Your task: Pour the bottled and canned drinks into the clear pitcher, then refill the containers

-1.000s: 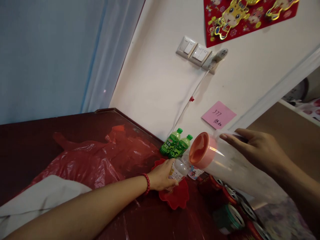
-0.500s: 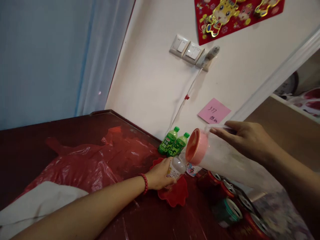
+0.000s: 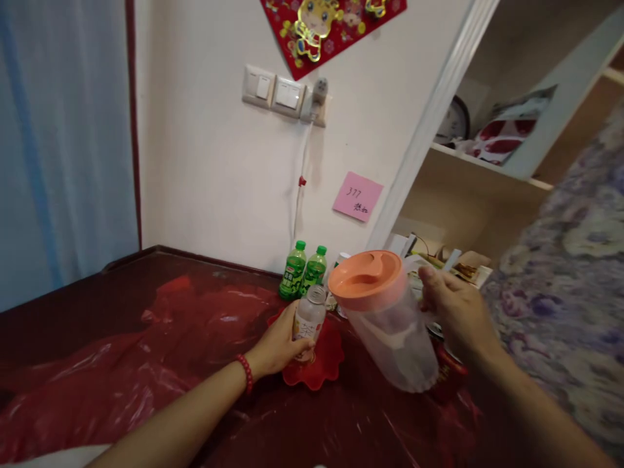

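My left hand is wrapped round a small clear open bottle that stands on a red scalloped dish. My right hand grips the handle of a clear plastic pitcher with an orange lid. I hold the pitcher in the air just right of the bottle, tilted only a little, its lid rim close to the bottle's mouth. A red bead bracelet sits on my left wrist.
Two green drink bottles stand against the wall behind the dish. Red plastic sheeting covers the dark red table. A pink note, switches and a plugged-in cable are on the wall. Shelves open at the right.
The pitcher has swung from steeply tipped toward the bottle to nearly upright and dropped lower. The view has turned right and levelled. My left hand stays on the bottle.
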### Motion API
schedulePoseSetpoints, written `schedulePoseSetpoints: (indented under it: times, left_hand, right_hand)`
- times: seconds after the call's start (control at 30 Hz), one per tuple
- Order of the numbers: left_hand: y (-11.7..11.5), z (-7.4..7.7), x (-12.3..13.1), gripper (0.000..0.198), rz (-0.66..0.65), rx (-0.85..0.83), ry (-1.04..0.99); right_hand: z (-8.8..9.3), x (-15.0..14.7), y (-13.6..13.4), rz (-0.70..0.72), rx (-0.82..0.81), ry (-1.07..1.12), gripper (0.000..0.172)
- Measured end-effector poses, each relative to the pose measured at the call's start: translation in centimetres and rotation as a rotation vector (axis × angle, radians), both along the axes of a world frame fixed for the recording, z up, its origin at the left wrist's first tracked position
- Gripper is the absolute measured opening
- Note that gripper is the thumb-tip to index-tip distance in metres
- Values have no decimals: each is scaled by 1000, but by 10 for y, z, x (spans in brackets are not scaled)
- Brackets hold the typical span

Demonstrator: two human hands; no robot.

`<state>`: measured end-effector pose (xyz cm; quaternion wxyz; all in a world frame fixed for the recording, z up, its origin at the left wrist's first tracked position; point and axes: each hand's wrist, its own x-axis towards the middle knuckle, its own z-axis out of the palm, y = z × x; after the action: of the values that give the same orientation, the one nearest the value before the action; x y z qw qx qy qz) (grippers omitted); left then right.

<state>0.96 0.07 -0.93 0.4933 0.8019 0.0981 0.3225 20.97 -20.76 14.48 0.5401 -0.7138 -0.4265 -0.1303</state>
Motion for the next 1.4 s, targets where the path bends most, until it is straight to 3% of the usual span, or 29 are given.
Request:
schedulePoseSetpoints:
  times: [0.2,0.3,0.4,0.6,0.8,0.97,1.1,1.17,1.23,1.3,1.4]
  left_hand:
    - [4,-2,1,68,-2,-32,28]
    - [8,-3,2,69,11,-23,62]
    - [12,-5,3,70,17,-16,73]
    - [15,-1,2,75,4,-47,126]
    - [18,5,0,70,-2,76,172]
    - [17,9,-2,67,18,128,193]
    - [15,11,-2,68,-3,108,198]
    - [14,11,-2,68,-20,94,194]
    - [13,11,-1,68,-30,75,190]
    - [12,11,-1,67,-30,55,184]
    - [9,10,-1,66,-20,36,160]
  right_hand:
    - [-85,14,-19,55,280,337,63]
    - [-112,17,-21,96,405,444,63]
    - [-128,19,-24,130,487,511,60]
    - [-150,26,-34,99,528,543,58]
    - [-147,27,-57,14,329,510,59]
    - [-142,21,-85,-185,285,465,69]
    - [-147,-3,-111,-382,288,368,56]
    - [-147,-23,-117,-280,192,295,44]
    - [-144,-48,-112,54,-60,127,25]
    - [-141,-74,-97,405,-413,2,9]
    - [-144,-106,-65,620,-876,-216,38]
